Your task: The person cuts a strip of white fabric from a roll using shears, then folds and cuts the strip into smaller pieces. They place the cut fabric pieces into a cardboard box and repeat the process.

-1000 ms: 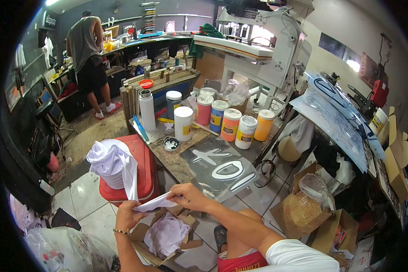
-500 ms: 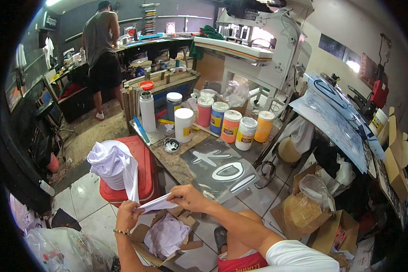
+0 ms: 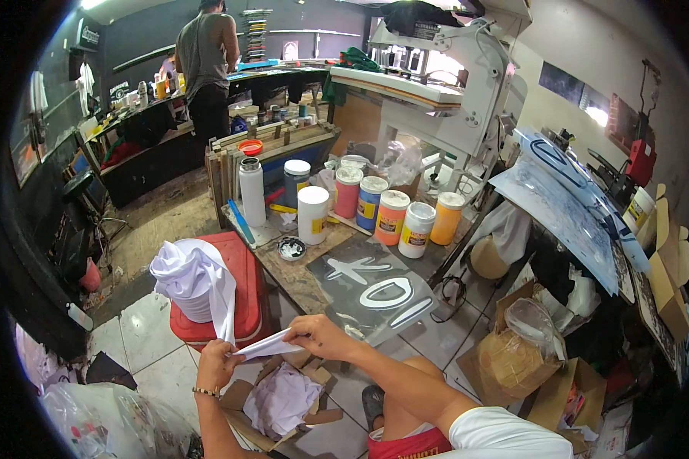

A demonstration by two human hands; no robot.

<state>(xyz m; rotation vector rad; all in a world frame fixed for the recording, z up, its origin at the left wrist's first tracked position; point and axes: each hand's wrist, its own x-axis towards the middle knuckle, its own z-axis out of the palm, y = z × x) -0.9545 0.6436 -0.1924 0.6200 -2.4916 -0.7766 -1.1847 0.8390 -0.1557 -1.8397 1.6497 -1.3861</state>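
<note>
A strip of white cloth (image 3: pixel 265 346) is stretched between my two hands. My left hand (image 3: pixel 217 362), with a beaded bracelet at the wrist, grips it where it comes down from a bunched heap of white cloth (image 3: pixel 182 269). That heap rests on a white round container (image 3: pixel 197 307) on the red box (image 3: pixel 245 265). My right hand (image 3: pixel 312 335) pinches the strip's other end. Below both hands, an open cardboard box (image 3: pixel 328 415) holds more crumpled white cloth (image 3: pixel 283 399).
Paint jars (image 3: pixel 393 217) and a white bottle (image 3: pixel 252 191) stand on the low table (image 3: pixel 274 261), beside a dark sheet with white lettering (image 3: pixel 371 294). Another person (image 3: pixel 207 64) stands at the back counter. A plastic-wrapped bundle (image 3: pixel 517 356) lies at the right.
The other person has moved to the right along the back counter. My hands keep their hold on the strip, almost unmoved. The view has shifted slightly.
</note>
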